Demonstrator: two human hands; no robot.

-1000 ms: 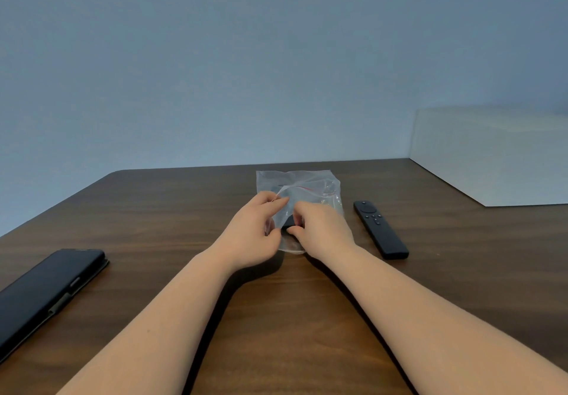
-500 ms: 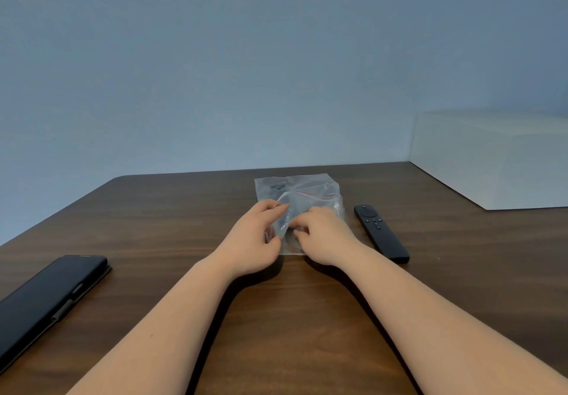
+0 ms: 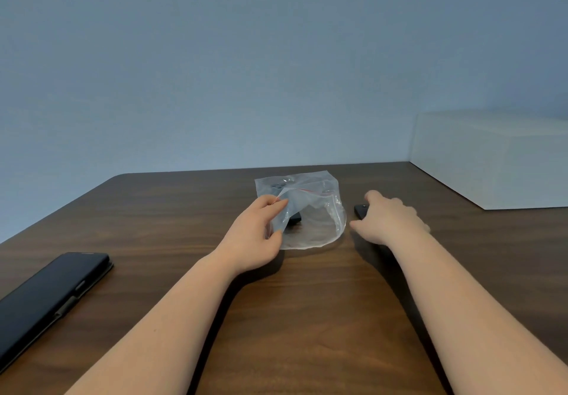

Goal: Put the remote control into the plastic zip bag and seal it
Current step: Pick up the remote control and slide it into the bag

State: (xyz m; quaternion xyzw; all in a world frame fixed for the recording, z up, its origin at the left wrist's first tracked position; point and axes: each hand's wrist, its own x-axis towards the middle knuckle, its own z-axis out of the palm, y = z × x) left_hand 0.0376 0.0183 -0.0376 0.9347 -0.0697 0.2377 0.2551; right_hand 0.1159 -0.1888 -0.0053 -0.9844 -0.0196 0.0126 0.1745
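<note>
The clear plastic zip bag (image 3: 319, 225) with a red zip line lies on the dark wooden table (image 3: 307, 317) at mid-distance. My left hand (image 3: 255, 238) pinches the bag's near left edge and lifts the upper layer, so the mouth gapes towards me. A small dark shape (image 3: 295, 218) shows through the plastic. The black remote control (image 3: 360, 210) lies just right of the bag. Only its far end shows, between the thumb and forefinger of my right hand (image 3: 390, 222). That hand is spread over the remote, fingers apart and blurred.
A black phone in a folio case (image 3: 46, 299) lies at the table's left near edge. A white box-like block (image 3: 498, 161) stands at the back right against the blue-grey wall. The table's far edge runs just behind the bag.
My right hand has let go of the bag and moved right onto the remote. My left hand has kept the bag's edge and raised it, and the mouth now stands open.
</note>
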